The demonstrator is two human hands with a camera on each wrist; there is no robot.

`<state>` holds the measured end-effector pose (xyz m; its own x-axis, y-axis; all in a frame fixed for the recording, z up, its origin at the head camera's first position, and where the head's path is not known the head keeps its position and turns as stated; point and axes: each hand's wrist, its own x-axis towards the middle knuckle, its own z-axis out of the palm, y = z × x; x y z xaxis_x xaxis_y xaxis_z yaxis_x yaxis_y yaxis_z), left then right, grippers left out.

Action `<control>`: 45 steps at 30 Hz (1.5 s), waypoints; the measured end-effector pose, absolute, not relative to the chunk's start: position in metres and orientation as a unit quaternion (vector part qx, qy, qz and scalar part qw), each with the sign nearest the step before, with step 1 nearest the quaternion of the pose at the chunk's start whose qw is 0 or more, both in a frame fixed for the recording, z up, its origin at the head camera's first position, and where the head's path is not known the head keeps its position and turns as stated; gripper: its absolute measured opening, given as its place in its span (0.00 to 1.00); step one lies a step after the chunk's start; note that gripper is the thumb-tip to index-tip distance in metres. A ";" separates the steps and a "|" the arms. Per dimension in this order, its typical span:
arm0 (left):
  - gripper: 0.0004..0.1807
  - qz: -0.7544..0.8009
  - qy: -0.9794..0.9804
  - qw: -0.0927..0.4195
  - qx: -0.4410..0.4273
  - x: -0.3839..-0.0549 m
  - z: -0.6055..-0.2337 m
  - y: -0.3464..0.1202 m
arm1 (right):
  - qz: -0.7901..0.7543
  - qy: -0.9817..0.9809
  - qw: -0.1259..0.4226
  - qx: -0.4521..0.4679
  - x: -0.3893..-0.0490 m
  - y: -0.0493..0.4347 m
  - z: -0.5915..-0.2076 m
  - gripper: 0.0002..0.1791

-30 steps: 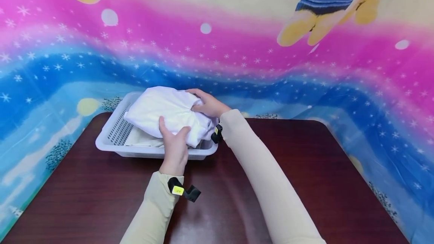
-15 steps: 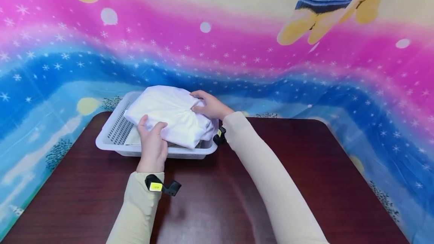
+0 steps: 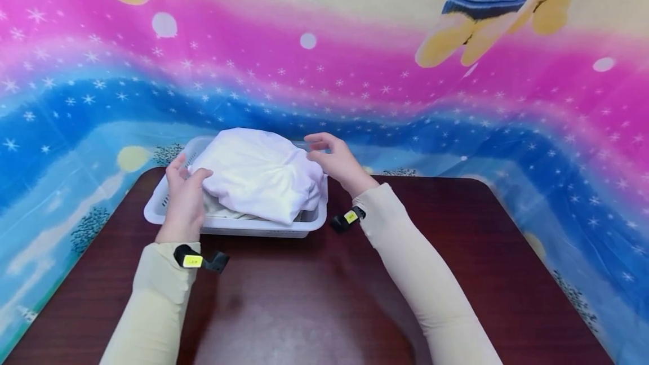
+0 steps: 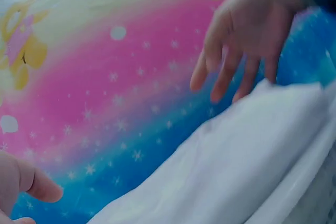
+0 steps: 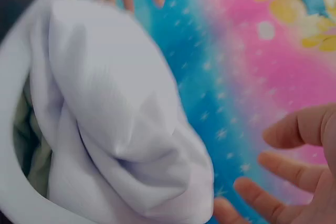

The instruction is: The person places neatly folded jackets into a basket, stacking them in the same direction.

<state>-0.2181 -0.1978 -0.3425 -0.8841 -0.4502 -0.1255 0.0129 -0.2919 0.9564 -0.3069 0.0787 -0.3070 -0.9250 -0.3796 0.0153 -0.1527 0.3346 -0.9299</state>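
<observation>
A bundled white cloth (image 3: 258, 173) lies heaped in a white perforated plastic basket (image 3: 243, 224), overhanging part of its rim. My left hand (image 3: 185, 196) is at the basket's left end, fingers relaxed and thumb close by the cloth's left edge. At the opposite end my right hand (image 3: 339, 162) hovers beside the cloth with its fingers spread and slightly bent. In the right wrist view, the right fingers (image 5: 283, 171) stand apart from the folded cloth (image 5: 121, 108). Under the white bundle, a pale greenish cloth (image 3: 218, 207) shows.
The basket stands at the back left of a dark reddish-brown table (image 3: 284, 297). A colourful printed curtain (image 3: 456, 123) hangs close behind the table and along its sides. Each wrist wears a black camera band (image 3: 192, 261).
My left hand has slid leftward along the cloth to the basket's left end. The right hand has let go of the cloth and drawn back to the right. The bundle has settled in the basket.
</observation>
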 end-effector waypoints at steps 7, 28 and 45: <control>0.41 -0.639 -0.752 0.063 0.151 -0.234 -0.340 -0.228 | -0.607 0.773 0.170 -0.078 -0.280 0.086 -0.300 0.34; 0.45 -0.588 -0.806 -0.052 0.039 -0.265 -0.356 -0.261 | -0.600 0.768 0.223 -0.033 -0.260 0.040 -0.338 0.51; 0.51 -0.514 -0.855 -0.057 0.047 -0.239 -0.349 -0.272 | -0.457 0.880 0.047 -0.121 -0.272 0.034 -0.354 0.48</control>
<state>-0.2393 -0.2723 -0.3489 -0.9892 -0.0219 -0.1450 -0.1383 0.4679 0.8729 -0.2721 0.0336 -0.3536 -0.9666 -0.2549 0.0281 -0.1695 0.5531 -0.8157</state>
